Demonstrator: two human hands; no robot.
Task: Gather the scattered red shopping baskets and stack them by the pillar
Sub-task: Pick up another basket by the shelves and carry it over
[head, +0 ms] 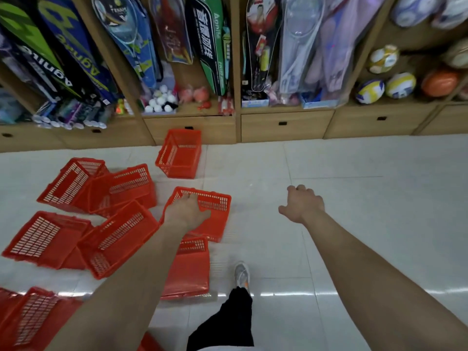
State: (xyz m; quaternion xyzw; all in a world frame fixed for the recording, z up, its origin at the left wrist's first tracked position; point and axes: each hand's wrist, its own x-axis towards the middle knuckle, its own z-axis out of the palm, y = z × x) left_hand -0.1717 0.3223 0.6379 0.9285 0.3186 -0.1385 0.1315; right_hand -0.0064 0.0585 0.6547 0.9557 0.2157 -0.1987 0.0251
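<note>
left forearm [121, 287] nearest | left grip [186, 211] clasped red basket [215, 219] rim, basket at its 3 o'clock | right grip [302, 202] loosely curled, empty, well apart over floor [354, 198]

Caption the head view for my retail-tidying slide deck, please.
Left hand reaching onto a red basket among others scattered on the shop floor; right hand free.

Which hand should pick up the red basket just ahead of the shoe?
Left. The left hand is already at the rim of that red basket; the right hand hangs loosely curled over bare floor, away from every basket.
</note>
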